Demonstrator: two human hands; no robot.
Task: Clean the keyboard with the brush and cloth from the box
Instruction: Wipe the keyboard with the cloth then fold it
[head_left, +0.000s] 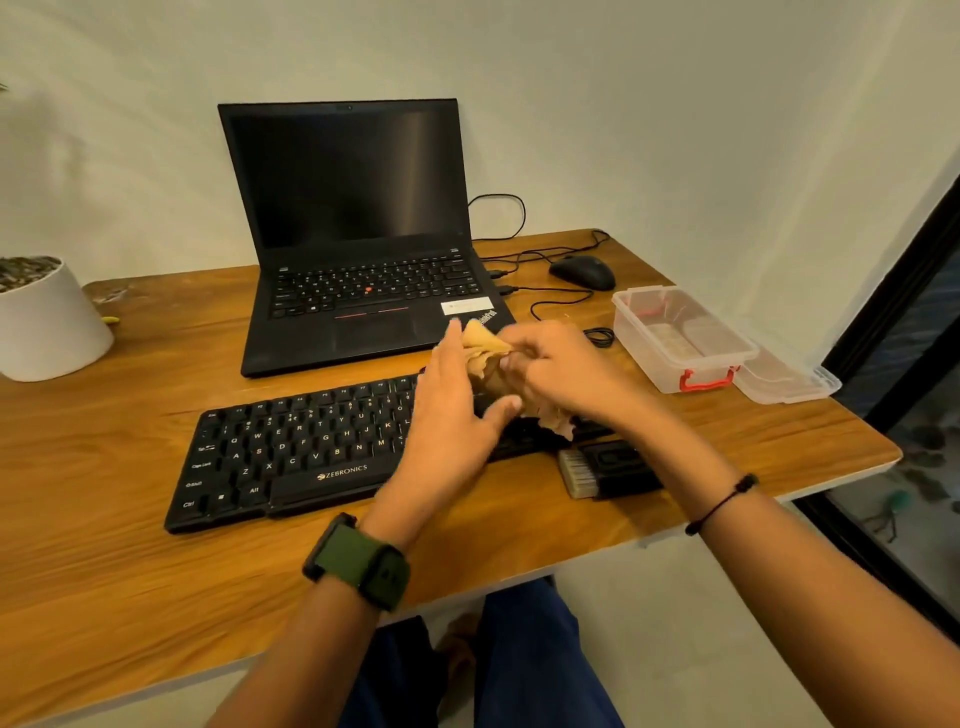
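Your right hand (550, 371) has its fingers curled around a crumpled tan cloth (485, 345), pinching it above the right end of the keyboard (291, 452). Your left hand (454, 410) is held just beside it with fingers straight and spread, the fingertips touching the cloth's upper fold and the thumb reaching under it; the frame is blurred here, so a firmer hold cannot be made out. A loose end of the cloth hangs below your right hand, over the keyboard's far right keys.

Directly under both hands lies the black keyboard, flat on the wooden table (104, 571), stretching away to the left of your left hand. Just below your right wrist, touching or nearly touching the keyboard's right end, the brush (605, 470) lies on the table with its pale bristles pointing left.

To the right of your right hand stands the clear plastic box (680, 338) with red clips, open, its lid (789, 382) lying against its right side. Beyond your hands sits an open black laptop (358, 244) with a dark screen, and right of it a black mouse (582, 271) with cables. Far left of your left hand stands a white plant pot (49, 325).
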